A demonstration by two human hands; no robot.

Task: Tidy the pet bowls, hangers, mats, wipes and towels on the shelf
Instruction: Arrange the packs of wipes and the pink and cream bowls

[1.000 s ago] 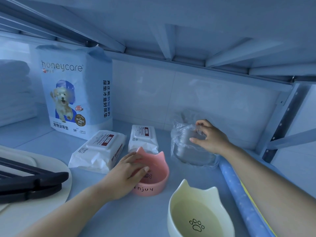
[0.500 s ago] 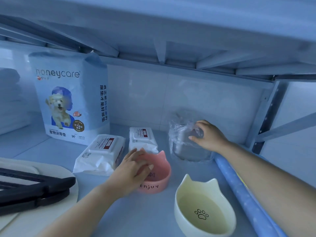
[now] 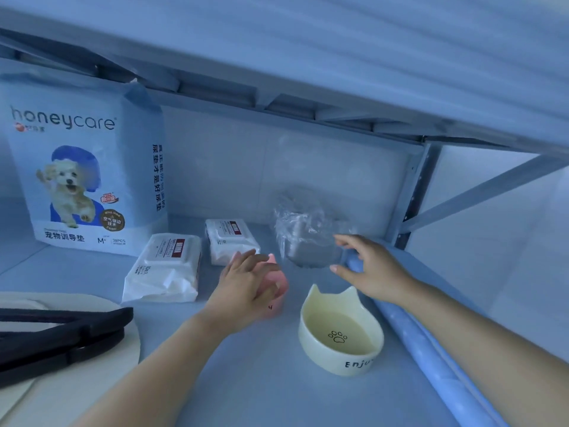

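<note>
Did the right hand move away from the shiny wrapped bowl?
Yes. The right hand has drawn back from the wrapped bowl toward the person, fingers spread.

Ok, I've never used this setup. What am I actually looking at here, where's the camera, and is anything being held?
There is no machine. These are a person's two bare hands, filmed by one camera worn on their head, looking down into a shelf. The left hand lies over a pink bowl; blur hides whether it grips. The right hand is open, fingers spread, by a plastic-wrapped grey bundle, holding nothing. Also on the shelf are a cream cat-eared bowl, a near wipes pack, a far wipes pack, a honeycare pad bag, black hangers on a pale mat, and a blue roll along the right edge.
</note>
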